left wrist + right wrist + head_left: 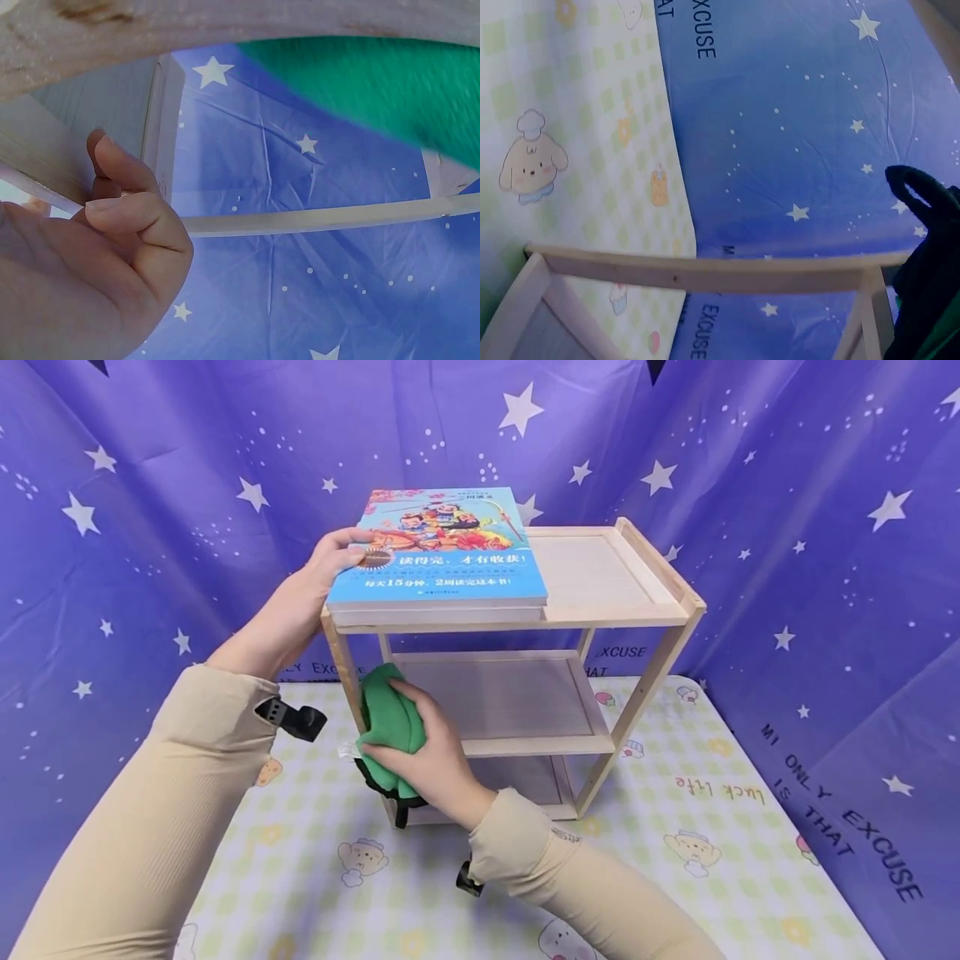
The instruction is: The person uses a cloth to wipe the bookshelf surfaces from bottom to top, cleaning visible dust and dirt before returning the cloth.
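Observation:
My left hand (330, 564) grips the left edge of the stacked books (450, 564), its fingertips over the blue cover. The books lie flat on the top shelf of a three-tier wooden rack (611, 743). In the left wrist view the fingers (127, 214) are curled beside a rack panel. My right hand (435, 764) holds a bunched green cloth (393, 718) with black edging against the rack's left front post, which it partly hides. In the right wrist view a black loop (919, 191) sticks out from the cloth; the right hand is not clearly seen there.
The rack stands on a checked tablecloth (300, 868) with cartoon prints. Purple star-patterned curtains (787, 527) hang behind it and at the sides. Black camera mounts (300, 720) sit on both wrists.

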Demonstrator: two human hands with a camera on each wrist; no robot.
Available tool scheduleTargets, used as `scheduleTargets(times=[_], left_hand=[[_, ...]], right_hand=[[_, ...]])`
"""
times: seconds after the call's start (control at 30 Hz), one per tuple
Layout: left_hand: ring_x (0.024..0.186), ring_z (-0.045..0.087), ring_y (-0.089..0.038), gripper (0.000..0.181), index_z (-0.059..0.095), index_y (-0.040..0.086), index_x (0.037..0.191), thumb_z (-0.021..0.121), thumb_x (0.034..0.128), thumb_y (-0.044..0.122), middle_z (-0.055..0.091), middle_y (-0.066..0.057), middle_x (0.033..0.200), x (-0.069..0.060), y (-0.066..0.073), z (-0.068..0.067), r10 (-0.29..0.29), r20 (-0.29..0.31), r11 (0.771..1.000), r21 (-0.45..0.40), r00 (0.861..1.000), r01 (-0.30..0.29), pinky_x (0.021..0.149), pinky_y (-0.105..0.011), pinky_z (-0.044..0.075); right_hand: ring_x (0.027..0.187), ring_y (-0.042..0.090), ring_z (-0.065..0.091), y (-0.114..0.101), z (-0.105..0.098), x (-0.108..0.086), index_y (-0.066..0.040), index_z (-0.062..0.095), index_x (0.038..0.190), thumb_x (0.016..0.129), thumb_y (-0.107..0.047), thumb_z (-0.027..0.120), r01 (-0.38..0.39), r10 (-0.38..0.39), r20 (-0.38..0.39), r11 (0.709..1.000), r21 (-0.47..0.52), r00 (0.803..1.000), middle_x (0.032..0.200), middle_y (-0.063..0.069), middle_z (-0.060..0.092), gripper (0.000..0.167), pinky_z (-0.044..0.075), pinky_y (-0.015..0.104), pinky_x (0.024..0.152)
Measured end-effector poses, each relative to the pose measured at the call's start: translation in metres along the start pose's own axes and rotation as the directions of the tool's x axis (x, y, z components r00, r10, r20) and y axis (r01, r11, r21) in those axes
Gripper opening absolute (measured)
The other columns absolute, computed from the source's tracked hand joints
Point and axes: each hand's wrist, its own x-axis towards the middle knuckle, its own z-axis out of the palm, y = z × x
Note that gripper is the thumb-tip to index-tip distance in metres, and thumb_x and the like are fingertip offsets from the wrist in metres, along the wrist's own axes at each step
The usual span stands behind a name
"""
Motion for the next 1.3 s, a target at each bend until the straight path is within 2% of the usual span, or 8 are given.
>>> scheduleTargets(times=[0.13,0.23,0.37,0.53,0.63,0.8,1.13,1.3], left_hand=[[0.133,0.042,-0.029,0.048,0.028,0.036,0.144,0.039,0.1006,0.055,0.029,-0.008,0.154,0.001,-0.001,0.001,-0.014,-0.007,1.000,-0.002,1.000,0.014,0.112,-0.047,0.031],[0.133,0.043,-0.030,0.048,0.028,0.037,0.143,0.039,0.1005,0.055,0.031,-0.008,0.153,0.000,-0.001,0.002,-0.017,-0.015,1.000,-0.010,1.000,0.017,0.111,-0.047,0.032],[0.133,0.042,-0.030,0.048,0.028,0.037,0.143,0.039,0.1002,0.056,0.032,-0.008,0.153,-0.001,-0.001,0.001,-0.018,-0.013,1.000,-0.014,1.000,0.018,0.110,-0.047,0.032],[0.138,0.038,-0.029,0.048,0.028,0.037,0.143,0.039,0.1002,0.057,0.034,-0.004,0.155,-0.001,-0.002,0.000,-0.015,-0.007,1.000,-0.012,1.000,0.015,0.113,-0.050,0.028],[0.137,0.038,-0.031,0.049,0.027,0.038,0.143,0.039,0.0998,0.057,0.029,-0.006,0.156,0.000,-0.001,0.000,-0.023,-0.009,1.000,-0.014,1.000,0.023,0.114,-0.051,0.027],[0.135,0.039,-0.032,0.049,0.028,0.039,0.144,0.039,0.0995,0.058,0.020,-0.009,0.159,0.001,0.000,0.000,-0.030,-0.012,0.999,-0.012,0.999,0.030,0.113,-0.051,0.029],[0.135,0.040,-0.031,0.051,0.026,0.038,0.145,0.038,0.0996,0.058,0.020,-0.009,0.159,0.001,0.001,0.002,-0.030,-0.006,1.000,-0.008,1.000,0.030,0.114,-0.051,0.028],[0.139,0.037,-0.030,0.050,0.026,0.037,0.144,0.039,0.1000,0.056,0.027,-0.007,0.157,0.002,0.000,0.002,-0.020,0.003,1.000,-0.019,1.000,0.020,0.115,-0.052,0.027]], right_hand=[[0.119,0.028,0.058,0.003,-0.014,-0.008,-0.021,0.050,0.143,0.079,-0.019,0.083,0.101,-0.104,-0.035,0.993,-0.062,0.994,0.141,0.010,0.054,0.073,0.049,0.045,0.095],[0.114,0.030,0.060,0.003,-0.025,-0.013,-0.014,0.054,0.138,0.076,-0.013,0.085,0.221,-0.232,-0.097,0.969,-0.110,0.968,0.135,0.013,0.059,0.069,0.051,0.044,0.091],[0.106,0.036,0.062,0.003,-0.042,-0.018,-0.004,0.056,0.132,0.070,-0.004,0.085,0.394,-0.425,-0.217,0.903,-0.170,0.879,0.126,0.021,0.062,0.068,0.054,0.042,0.086],[0.107,0.030,0.062,0.000,-0.064,-0.022,0.003,0.056,0.127,0.067,-0.002,0.085,0.511,-0.559,-0.352,0.829,-0.226,0.751,0.120,0.028,0.062,0.067,0.053,0.035,0.091],[0.110,0.021,0.061,-0.005,-0.077,-0.023,0.004,0.057,0.126,0.073,-0.016,0.086,0.553,-0.601,-0.418,0.797,-0.244,0.681,0.121,0.026,0.063,0.063,0.049,0.029,0.095],[0.111,0.016,0.060,-0.021,-0.099,-0.022,0.008,0.059,0.122,0.082,-0.035,0.082,0.618,-0.644,-0.500,0.747,-0.245,0.580,0.124,0.002,0.066,0.062,0.047,0.030,0.097],[0.102,0.018,0.064,-0.049,-0.124,-0.025,0.007,0.065,0.115,0.074,-0.028,0.088,0.674,-0.624,-0.599,0.716,-0.181,0.502,0.113,0.001,0.070,0.057,0.049,0.030,0.094],[0.100,0.020,0.065,-0.067,-0.134,-0.023,0.013,0.063,0.110,0.064,-0.012,0.090,0.679,-0.580,-0.695,0.712,-0.178,0.426,0.108,0.003,0.072,0.059,0.049,0.031,0.094]])
